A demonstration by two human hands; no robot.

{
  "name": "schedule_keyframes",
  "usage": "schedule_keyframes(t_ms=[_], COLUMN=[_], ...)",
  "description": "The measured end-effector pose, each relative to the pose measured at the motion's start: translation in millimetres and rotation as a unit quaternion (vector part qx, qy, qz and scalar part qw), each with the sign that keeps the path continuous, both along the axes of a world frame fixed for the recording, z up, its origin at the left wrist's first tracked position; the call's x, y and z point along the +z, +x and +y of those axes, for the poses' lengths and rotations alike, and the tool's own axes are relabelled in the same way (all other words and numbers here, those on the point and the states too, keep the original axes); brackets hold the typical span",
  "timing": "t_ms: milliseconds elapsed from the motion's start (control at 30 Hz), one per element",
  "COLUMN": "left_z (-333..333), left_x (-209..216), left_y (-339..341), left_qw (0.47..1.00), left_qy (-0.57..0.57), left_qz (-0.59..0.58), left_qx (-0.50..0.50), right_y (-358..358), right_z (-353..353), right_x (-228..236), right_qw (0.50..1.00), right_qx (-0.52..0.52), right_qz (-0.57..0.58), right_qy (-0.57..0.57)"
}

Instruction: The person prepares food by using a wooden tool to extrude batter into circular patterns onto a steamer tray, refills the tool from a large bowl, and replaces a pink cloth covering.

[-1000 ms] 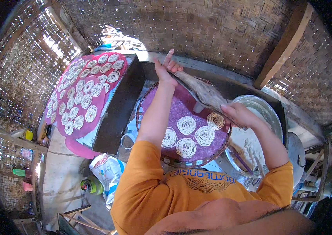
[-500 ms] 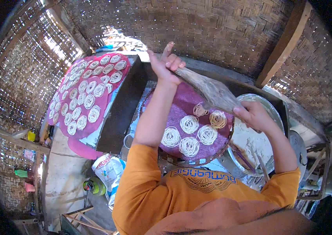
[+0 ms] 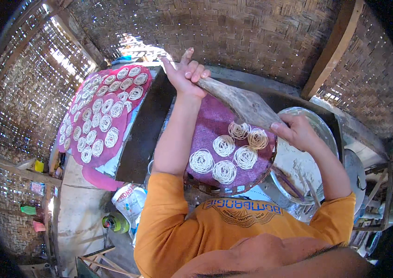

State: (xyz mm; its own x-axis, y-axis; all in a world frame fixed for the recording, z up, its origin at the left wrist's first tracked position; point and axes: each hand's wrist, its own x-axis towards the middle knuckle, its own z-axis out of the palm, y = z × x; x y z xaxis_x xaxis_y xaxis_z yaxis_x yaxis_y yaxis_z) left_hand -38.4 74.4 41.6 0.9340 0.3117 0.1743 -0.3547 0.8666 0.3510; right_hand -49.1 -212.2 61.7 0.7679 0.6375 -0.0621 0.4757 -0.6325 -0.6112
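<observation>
Monitoring remotely, I'm seeing left hand (image 3: 187, 78) and right hand (image 3: 298, 132) fingers gripping the wooden bar (image 3: 243, 103) toward two o'clock; the three-fingered left grip may be inviting slippage onto noodle nests (image 3: 245, 157).

The round tray (image 3: 263, 179) bears purple cloth (image 3: 208, 125) with pale coils (image 3: 224, 172) atop.

Greyish brown, streaked with darker grain, on the wooden board (image 3: 242, 103). Purple, finely flecked, on the round cloth (image 3: 201, 134). Creamy white in looping swirls on the noodle nests (image 3: 224, 172), yellowish tan on one nest (image 3: 257, 138). Pink to mauve on the left-hand cloth (image 3: 107, 153). Orange on the shirt (image 3: 171, 227), with blue lettering (image 3: 243, 204) and a dark emblem (image 3: 243, 217). Criss-cross brown on the back wall (image 3: 233, 37); brown speckled with white light on the side wall (image 3: 18, 92).
</observation>
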Motion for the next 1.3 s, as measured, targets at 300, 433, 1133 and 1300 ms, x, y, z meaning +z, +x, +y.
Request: schedule_keyframes(t_ms=[300,433,1133,1300], left_z=[-24.2,-43.4,-70.0,-64.4], left_x=[-31.6,-33.2,-129.7,-141.2], left_y=[14.4,15.8,19.9,11.8], left_qw=[0.999,0.993,0.791,0.552], left_qy=[-0.004,0.017,0.505,0.795], left_qz=[0.039,-0.036,0.189,0.243], left_qx=[-0.011,-0.112,-0.288,-0.066], right_y=[0.1,0.6,11.3,14.2], right_z=[-25.4,-31.0,-42.4,-54.0], right_x=[-20.0,-13.7,-52.1,-58.0], right_qw=[1.000,0.999,0.991,0.989], right_qx=[-0.010,-0.019,-0.076,-0.103], right_qz=[-0.013,0.036,-0.022,-0.015], right_qy=[-0.005,-0.014,0.110,0.106])
